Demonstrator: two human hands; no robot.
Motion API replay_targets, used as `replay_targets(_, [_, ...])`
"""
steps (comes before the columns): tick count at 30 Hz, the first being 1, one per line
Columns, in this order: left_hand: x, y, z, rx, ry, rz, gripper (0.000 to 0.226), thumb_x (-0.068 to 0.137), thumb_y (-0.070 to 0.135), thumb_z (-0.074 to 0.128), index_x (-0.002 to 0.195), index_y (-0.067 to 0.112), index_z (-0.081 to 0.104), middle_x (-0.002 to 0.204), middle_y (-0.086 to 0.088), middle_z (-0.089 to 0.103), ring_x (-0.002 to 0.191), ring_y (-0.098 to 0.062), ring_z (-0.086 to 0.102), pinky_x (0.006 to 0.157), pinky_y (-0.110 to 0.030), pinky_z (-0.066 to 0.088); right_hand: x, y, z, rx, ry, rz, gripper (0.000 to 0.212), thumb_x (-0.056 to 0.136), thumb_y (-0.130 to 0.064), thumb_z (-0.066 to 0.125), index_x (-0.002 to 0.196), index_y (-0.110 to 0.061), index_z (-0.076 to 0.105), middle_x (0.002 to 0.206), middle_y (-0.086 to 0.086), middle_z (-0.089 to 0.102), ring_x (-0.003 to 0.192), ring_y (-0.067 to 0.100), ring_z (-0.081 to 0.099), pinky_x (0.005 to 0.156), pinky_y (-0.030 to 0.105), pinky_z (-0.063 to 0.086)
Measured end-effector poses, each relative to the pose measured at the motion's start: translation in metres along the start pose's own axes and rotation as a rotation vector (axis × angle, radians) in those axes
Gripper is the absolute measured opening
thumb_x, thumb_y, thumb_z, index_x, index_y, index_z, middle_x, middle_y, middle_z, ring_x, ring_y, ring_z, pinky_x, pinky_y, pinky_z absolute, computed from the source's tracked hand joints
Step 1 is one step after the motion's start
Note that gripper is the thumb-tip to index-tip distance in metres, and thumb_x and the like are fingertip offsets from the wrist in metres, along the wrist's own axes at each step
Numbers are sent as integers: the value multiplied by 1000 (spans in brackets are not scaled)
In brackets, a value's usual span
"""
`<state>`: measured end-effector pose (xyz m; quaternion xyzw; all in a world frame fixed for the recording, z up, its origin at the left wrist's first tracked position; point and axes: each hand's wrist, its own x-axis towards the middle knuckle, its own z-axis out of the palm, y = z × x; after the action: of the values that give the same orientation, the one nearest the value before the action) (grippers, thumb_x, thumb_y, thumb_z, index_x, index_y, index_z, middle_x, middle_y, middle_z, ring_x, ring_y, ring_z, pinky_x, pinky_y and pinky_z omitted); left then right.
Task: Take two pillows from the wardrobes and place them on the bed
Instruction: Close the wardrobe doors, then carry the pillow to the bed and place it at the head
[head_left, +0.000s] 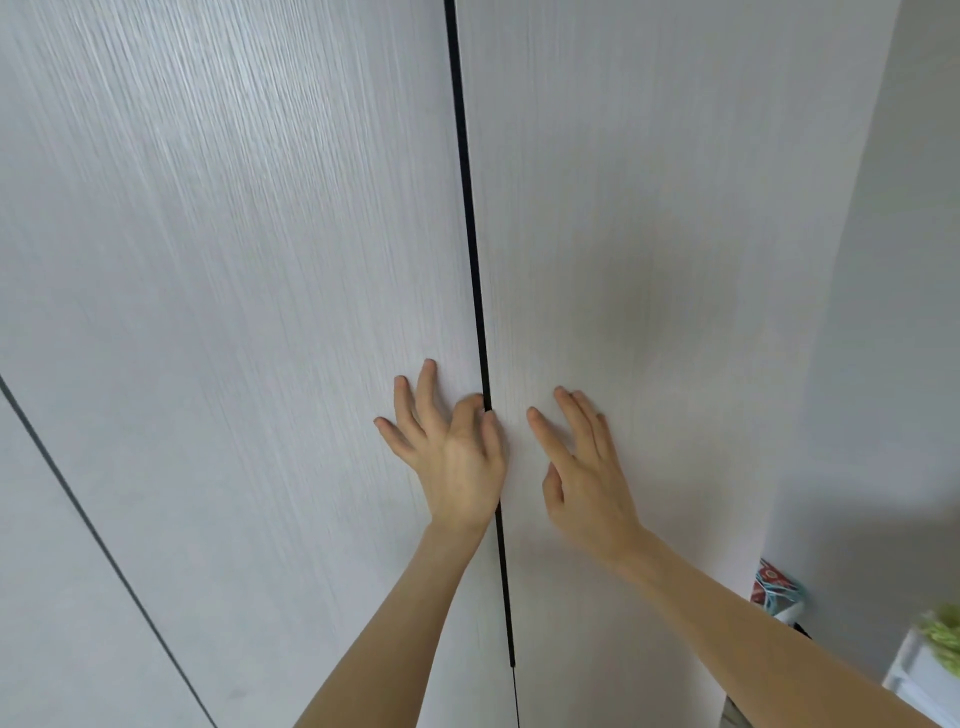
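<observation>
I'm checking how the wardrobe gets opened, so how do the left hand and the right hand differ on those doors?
The left hand lies on the left door, its thumb and forefinger at the dark gap; the right hand lies wholly on the right door, clear of the gap. The left hand's fingers spread wider. Both press flat, holding nothing.

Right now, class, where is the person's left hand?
In the head view, the left hand lies low and central on the left wardrobe door, fingertips at the dark gap.

Light: soft, even, bright
Shadows: faint, under the hands
Blur: perhaps motion, lower right
Edges: lines bowed by wide angle
</observation>
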<state>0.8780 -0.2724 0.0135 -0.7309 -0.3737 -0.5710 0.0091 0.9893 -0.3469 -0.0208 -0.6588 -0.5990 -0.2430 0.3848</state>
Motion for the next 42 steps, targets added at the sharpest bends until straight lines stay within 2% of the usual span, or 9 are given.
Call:
replay_targets(3, [-3, -6, 3, 63, -12, 73, 16, 82, 15, 62, 99, 14, 64, 143, -20, 38, 136, -44, 21, 104, -68, 12, 2, 3, 2, -37, -46, 1, 72, 72, 10, 54, 138, -12, 38, 149, 19, 27, 139, 32, 15, 110, 57, 23])
replay_targets(9, [-17, -38, -5, 269, -118, 219, 45, 87, 31, 54, 130, 22, 48, 145, -19, 36, 137, -40, 22, 103, -68, 17, 2, 6, 6, -129, -180, 17, 80, 80, 1, 50, 145, -24, 9, 151, 5, -9, 141, 26, -11, 114, 55, 12])
replay_targets(11, [-22, -45, -10, 283, -168, 226, 46, 88, 32, 52, 132, 22, 45, 146, -19, 35, 137, -40, 21, 103, -68, 18, 2, -5, 7, -87, -168, 60, 75, 81, 2, 49, 145, -18, 15, 154, 11, -4, 142, 30, -8, 114, 54, 17])
replay_targets(15, [-51, -63, -33, 235, -280, 136, 46, 87, 23, 49, 133, 19, 44, 146, -19, 34, 137, -39, 24, 104, -66, 19, -28, -42, 21, 164, -54, 76, 51, 78, 8, 48, 128, -2, 48, 141, 24, 37, 134, 34, 31, 106, 42, 36])
replay_targets(20, [-132, -101, -85, 255, -349, -231, 49, 86, 12, 54, 134, 16, 43, 148, -17, 31, 140, -35, 20, 109, -62, 14, -98, -85, 58, 450, -342, -13, 36, 80, 6, 45, 113, -2, 56, 114, 11, 59, 108, 19, 49, 91, 24, 42])
replay_targets(24, [-221, -124, -152, 483, -265, -646, 43, 88, 12, 53, 131, 13, 46, 147, -16, 32, 139, -34, 21, 111, -57, 15, -156, -124, 93, 626, -732, -113, 34, 85, 7, 47, 115, -6, 56, 114, 6, 58, 104, 19, 54, 79, 11, 34])
replay_targets(31, [-378, -78, -286, 757, 2, -1266, 35, 84, 7, 55, 119, 8, 57, 140, -19, 40, 130, -37, 34, 109, -49, 26, -263, -219, 106, 806, -1219, -485, 33, 85, 5, 48, 116, -4, 56, 116, 13, 56, 103, 29, 57, 84, 39, 47])
replay_targets(37, [-491, -7, -399, 1006, 315, -1622, 33, 88, 10, 52, 121, 11, 53, 141, -14, 39, 129, -31, 36, 107, -46, 27, -359, -322, 77, 920, -1486, -834, 34, 90, -3, 43, 123, -11, 50, 126, 7, 50, 104, 25, 57, 85, 39, 47])
replay_targets(42, [-566, 15, -482, 1101, 361, -1857, 40, 89, 15, 51, 128, 13, 47, 143, -14, 36, 130, -34, 33, 107, -49, 27, -432, -404, 51, 873, -1671, -1070, 37, 94, -8, 37, 129, -16, 43, 133, 4, 43, 108, 25, 52, 90, 43, 46])
